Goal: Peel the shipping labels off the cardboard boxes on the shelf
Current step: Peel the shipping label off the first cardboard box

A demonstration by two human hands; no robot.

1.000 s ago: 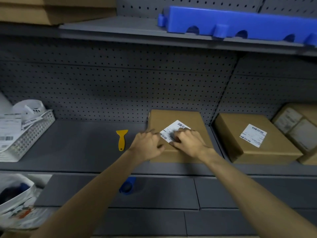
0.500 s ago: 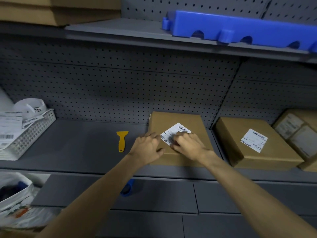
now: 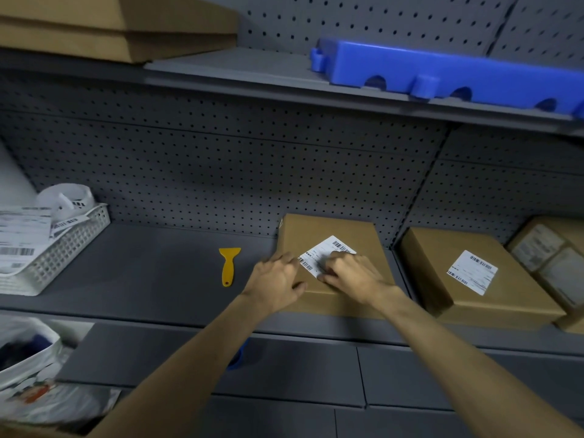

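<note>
A grey shelf (image 3: 142,279) spans the frame's middle. At centre right sits a cardboard box (image 3: 328,235), its white label (image 3: 322,252) on top. A second box (image 3: 442,298) lies at right. The left hand (image 3: 276,281) rests open on the box's left edge; the right hand (image 3: 350,275) presses curled fingertips on the label's near edge, whether pinching I cannot tell. A yellow scraper (image 3: 228,265) lies left of centre.

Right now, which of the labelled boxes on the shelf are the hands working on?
The left box, beside the yellow scraper. Both the left hand and right hand rest on it at its label; the box to its right is untouched.
</note>
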